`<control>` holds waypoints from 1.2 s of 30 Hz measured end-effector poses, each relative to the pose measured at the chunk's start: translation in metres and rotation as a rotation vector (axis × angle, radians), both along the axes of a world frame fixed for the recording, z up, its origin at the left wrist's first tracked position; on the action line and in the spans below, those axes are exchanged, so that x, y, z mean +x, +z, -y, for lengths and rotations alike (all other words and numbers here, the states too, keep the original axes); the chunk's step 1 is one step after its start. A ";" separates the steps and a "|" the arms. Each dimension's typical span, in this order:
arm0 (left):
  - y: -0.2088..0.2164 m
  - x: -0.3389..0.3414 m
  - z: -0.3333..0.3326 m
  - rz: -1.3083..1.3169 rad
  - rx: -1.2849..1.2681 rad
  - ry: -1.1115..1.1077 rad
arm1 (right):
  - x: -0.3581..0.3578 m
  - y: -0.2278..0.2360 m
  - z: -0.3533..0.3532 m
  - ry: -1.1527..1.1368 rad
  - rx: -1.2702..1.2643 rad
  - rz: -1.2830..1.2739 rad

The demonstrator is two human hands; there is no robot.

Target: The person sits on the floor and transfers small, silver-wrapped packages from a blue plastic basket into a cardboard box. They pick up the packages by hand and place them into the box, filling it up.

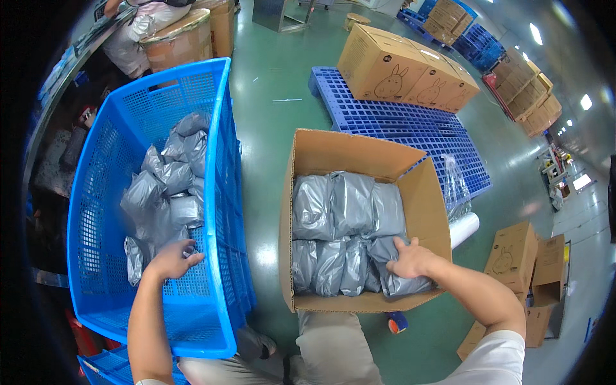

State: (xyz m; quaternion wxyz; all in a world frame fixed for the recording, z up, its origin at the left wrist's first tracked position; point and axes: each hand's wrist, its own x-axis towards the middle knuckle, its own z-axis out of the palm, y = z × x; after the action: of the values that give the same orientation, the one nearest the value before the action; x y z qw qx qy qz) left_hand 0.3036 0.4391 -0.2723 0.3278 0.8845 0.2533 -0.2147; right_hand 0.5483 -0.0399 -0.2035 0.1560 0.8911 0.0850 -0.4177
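Inside the blue plastic crate (220, 224) on the left lies a loose pile of grey plastic-bagged parcels (168, 179). My left hand (172, 260) reaches in at the near end of that pile. Its fingers curl round a bit of grey plastic, mostly hidden below the hand. To the right stands an open cardboard box (420, 205) with grey parcels (351, 202) packed upright in two rows. My right hand (410, 260) is closed on a grey parcel (407, 285) in the near right corner, which tilts against its neighbours.
Behind the box, a blue pallet (385, 119) carries printed cartons (410, 70). Clear plastic film (454, 183) and a white roll (464, 230) sit by the box's right side. A tape roll (397, 322) lies near my legs. More cartons (513, 256) stand right. Another person (144, 38) sits far left.
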 end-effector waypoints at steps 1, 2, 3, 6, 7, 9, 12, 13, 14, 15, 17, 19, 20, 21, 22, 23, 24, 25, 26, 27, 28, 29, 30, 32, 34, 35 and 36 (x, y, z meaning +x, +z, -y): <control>-0.013 -0.012 -0.013 0.003 0.049 -0.039 | -0.011 0.007 -0.007 -0.029 0.058 0.060; -0.016 -0.010 -0.013 0.004 0.035 -0.021 | -0.019 -0.002 -0.005 0.025 0.016 0.115; -0.019 -0.005 -0.013 0.007 0.017 -0.004 | -0.029 -0.019 0.003 0.078 -0.029 0.171; -0.025 0.005 -0.008 0.063 0.004 -0.001 | -0.032 -0.048 0.012 0.173 -0.157 0.102; -0.027 0.008 -0.006 0.093 -0.001 -0.010 | -0.021 -0.049 0.013 0.170 -0.188 0.022; -0.022 0.010 -0.003 0.089 0.049 -0.055 | -0.004 -0.054 0.010 0.320 -0.283 -0.134; -0.017 0.000 -0.010 0.039 0.028 -0.048 | -0.013 -0.075 -0.008 0.784 -0.555 -0.363; -0.027 0.000 -0.016 0.009 0.032 -0.022 | -0.018 -0.092 -0.003 0.782 -0.566 -0.364; -0.035 -0.004 -0.026 0.024 0.038 -0.016 | -0.023 -0.096 -0.004 0.756 -0.593 -0.336; -0.054 -0.012 -0.040 0.113 0.090 -0.028 | -0.024 -0.104 -0.005 0.752 -0.604 -0.311; -0.068 -0.006 -0.054 -0.034 0.133 -0.008 | -0.020 -0.113 0.010 0.705 -0.586 -0.259; -0.102 -0.022 -0.091 -0.173 0.227 -0.041 | -0.016 -0.088 0.008 0.612 -0.362 -0.124; -0.116 -0.032 -0.107 -0.241 0.314 -0.065 | -0.018 -0.062 -0.010 0.543 -0.262 -0.098; -0.113 -0.037 -0.118 -0.360 0.339 -0.033 | -0.019 -0.015 -0.045 0.426 -0.194 -0.133; -0.111 -0.034 -0.125 -0.467 0.359 -0.016 | -0.019 -0.007 -0.045 0.380 -0.056 0.010; -0.111 -0.031 -0.130 -0.476 0.370 0.044 | -0.022 -0.002 -0.037 0.315 0.081 0.152; -0.134 -0.047 -0.147 -0.483 0.351 0.092 | -0.028 0.010 -0.047 0.258 0.241 0.149; -0.146 -0.047 -0.150 -0.511 0.313 0.114 | -0.036 0.024 -0.053 0.178 0.387 0.153; -0.158 -0.042 -0.152 -0.537 0.276 0.135 | -0.039 0.031 -0.056 0.094 0.534 0.156; -0.170 -0.030 -0.160 -0.707 0.144 0.074 | -0.041 0.033 -0.053 0.087 0.613 0.164; -0.182 -0.033 -0.161 -0.656 0.224 0.117 | -0.045 0.031 -0.048 0.075 0.694 0.172; -0.200 -0.022 -0.152 -0.588 0.297 0.130 | -0.045 0.031 -0.039 0.042 0.757 0.204; -0.218 -0.012 -0.143 -0.516 0.366 0.141 | -0.041 0.028 -0.035 0.036 0.756 0.219; -0.250 0.007 -0.135 -0.451 0.425 0.155 | -0.043 0.030 -0.021 -0.011 0.701 0.285; -0.309 -0.055 -0.166 -0.298 0.496 0.154 | -0.033 0.030 -0.036 -0.104 0.666 0.250; -0.326 -0.036 -0.151 -0.298 0.504 0.077 | -0.031 0.031 -0.026 -0.173 0.643 0.286; -0.347 -0.054 -0.159 -0.305 0.554 0.063 | -0.024 0.032 -0.024 -0.165 0.641 0.315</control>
State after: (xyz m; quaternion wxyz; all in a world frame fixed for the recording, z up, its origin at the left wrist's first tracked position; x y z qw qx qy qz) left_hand 0.2494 0.5981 -0.6196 0.0392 0.8894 0.3755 -0.2578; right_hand 0.5238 -0.0156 -0.1715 -0.1545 0.9519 0.1143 -0.2388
